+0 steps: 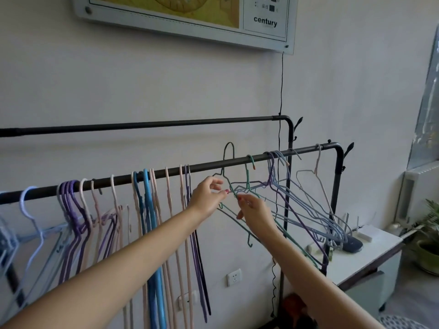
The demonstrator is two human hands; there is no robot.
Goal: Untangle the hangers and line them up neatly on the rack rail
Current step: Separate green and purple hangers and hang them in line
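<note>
I am seeing bare rail [209, 165] lying open between the hung pink and purple hangers [183, 186] on the left and the tangled hangers [285, 200] on the right; my left hand [206, 198] and right hand [255, 210] are reaching in just below that gap. The tangle's wires are crossing and blocking any way through under the right half of the rail. The back rail [142, 125] is standing clear above. A black cord [282, 86] is hanging down behind the tangle, and the rack's post [338, 176] is closing off the right end. The white cabinet [370, 255] is sitting below the tangle's lower ends.
</note>
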